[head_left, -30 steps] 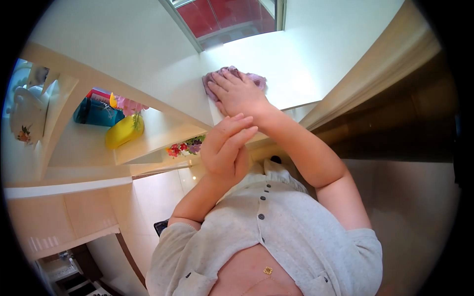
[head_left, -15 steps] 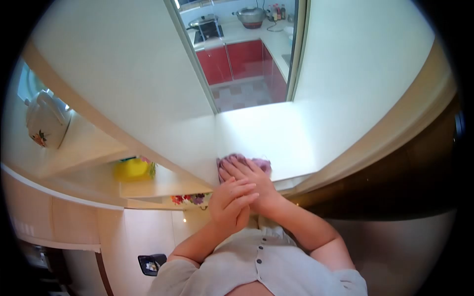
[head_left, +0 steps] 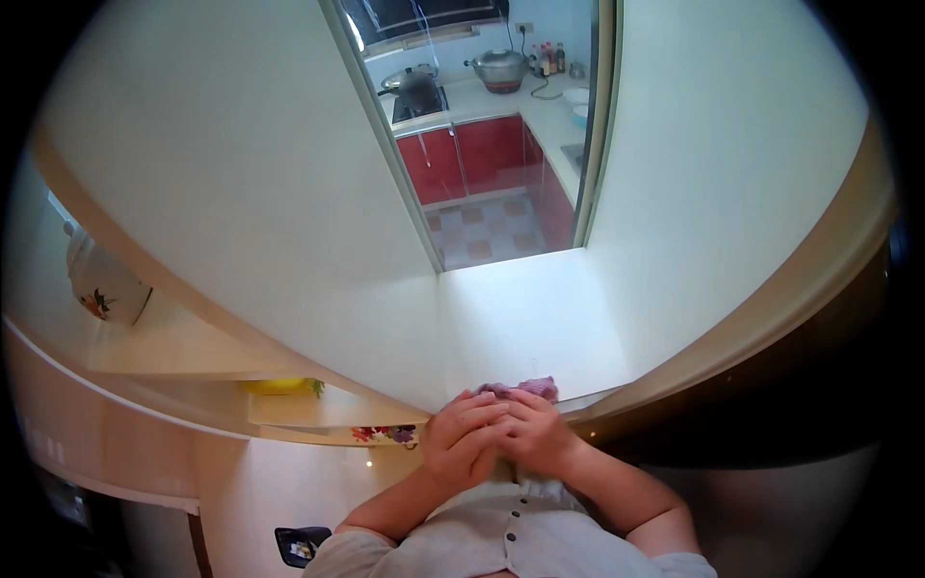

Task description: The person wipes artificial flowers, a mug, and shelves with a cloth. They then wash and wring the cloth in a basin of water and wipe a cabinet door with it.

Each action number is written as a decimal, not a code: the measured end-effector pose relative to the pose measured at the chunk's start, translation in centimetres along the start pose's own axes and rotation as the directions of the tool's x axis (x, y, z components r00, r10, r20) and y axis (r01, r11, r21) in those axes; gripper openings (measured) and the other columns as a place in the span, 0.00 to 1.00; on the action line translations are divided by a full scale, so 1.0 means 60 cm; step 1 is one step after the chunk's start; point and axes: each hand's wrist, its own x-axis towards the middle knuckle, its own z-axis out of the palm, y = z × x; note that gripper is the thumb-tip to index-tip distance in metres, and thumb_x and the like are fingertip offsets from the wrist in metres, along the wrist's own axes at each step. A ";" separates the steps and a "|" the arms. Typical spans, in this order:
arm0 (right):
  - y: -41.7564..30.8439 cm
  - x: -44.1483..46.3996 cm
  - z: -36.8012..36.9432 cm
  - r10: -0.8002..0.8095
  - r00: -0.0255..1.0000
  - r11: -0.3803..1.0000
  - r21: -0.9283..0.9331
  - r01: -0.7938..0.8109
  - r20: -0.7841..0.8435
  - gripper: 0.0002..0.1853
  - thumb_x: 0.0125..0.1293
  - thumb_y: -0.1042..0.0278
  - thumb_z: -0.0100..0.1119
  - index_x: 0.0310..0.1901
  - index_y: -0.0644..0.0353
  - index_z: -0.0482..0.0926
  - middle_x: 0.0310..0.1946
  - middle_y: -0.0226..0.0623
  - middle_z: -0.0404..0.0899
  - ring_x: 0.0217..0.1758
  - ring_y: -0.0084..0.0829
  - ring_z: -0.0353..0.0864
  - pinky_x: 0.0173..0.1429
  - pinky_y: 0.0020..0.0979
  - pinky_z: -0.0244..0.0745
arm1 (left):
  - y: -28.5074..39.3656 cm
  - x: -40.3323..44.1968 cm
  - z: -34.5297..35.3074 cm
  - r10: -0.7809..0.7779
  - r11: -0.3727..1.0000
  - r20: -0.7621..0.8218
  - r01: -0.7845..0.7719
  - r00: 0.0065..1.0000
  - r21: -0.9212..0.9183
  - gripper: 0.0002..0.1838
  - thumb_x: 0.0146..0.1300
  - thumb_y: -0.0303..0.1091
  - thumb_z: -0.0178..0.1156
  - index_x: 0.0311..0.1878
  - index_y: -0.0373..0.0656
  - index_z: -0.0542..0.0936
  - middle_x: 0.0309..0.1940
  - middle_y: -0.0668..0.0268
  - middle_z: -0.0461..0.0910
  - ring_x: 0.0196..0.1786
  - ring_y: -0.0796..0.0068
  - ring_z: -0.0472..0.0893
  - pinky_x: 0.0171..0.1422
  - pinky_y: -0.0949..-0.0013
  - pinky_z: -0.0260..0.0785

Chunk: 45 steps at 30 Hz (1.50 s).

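A crumpled purple cloth (head_left: pixel 541 387) lies at the near edge of the white ledge (head_left: pixel 530 308), right in front of my body. My right hand (head_left: pixel 538 435) is over the cloth with its fingers bent, and part of the cloth shows beyond the knuckles. Against it rests my left hand (head_left: pixel 464 438), its fingers stretched out and touching the right hand's fingers. I see nothing held in the left hand. The hands hide the near part of the cloth.
White panels (head_left: pixel 251 193) rise on both sides of the ledge. Past the opening is a kitchen with red cabinets (head_left: pixel 491 154) and a metal pot (head_left: pixel 499 69). Shelves at left carry a flowered ceramic pot (head_left: pixel 106 284) and a yellow item (head_left: pixel 279 385). A dark bin (head_left: pixel 301 544) stands below.
Both hands have drawn back toward my body, and the cloth has come with them to the ledge's near edge. The right fingers were flat on the cloth and are now bent. My view has tilted up.
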 end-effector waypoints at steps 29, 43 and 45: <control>0.052 0.072 0.023 0.453 0.891 0.889 0.060 -0.453 0.010 0.20 0.62 0.80 0.50 0.57 0.69 0.75 0.59 0.54 0.76 0.66 0.48 0.73 0.68 0.44 0.66 | 0.011 -0.024 -0.041 0.147 0.989 -0.001 -0.147 0.989 0.020 0.08 0.60 0.23 0.61 0.29 0.50 0.82 0.43 0.65 0.82 0.48 0.61 0.84 0.59 0.56 0.76; -0.043 0.232 -0.082 0.562 0.808 0.195 0.978 0.075 -0.174 0.24 0.71 0.85 0.44 0.68 0.66 0.68 0.71 0.48 0.64 0.68 0.34 0.67 0.66 0.28 0.64 | -0.010 -0.011 -0.054 0.291 0.878 -0.199 -0.178 0.936 0.445 0.20 0.65 0.19 0.50 0.60 0.41 0.69 0.70 0.49 0.53 0.77 0.44 0.51 0.80 0.46 0.42; -0.050 0.276 -0.098 0.435 0.815 0.413 0.889 0.197 -0.382 0.25 0.70 0.82 0.47 0.69 0.67 0.65 0.73 0.51 0.60 0.77 0.44 0.60 0.75 0.36 0.57 | -0.016 -0.016 -0.041 0.214 0.931 -0.358 -0.079 0.909 0.356 0.16 0.62 0.24 0.57 0.54 0.41 0.73 0.64 0.50 0.58 0.65 0.42 0.66 0.71 0.47 0.57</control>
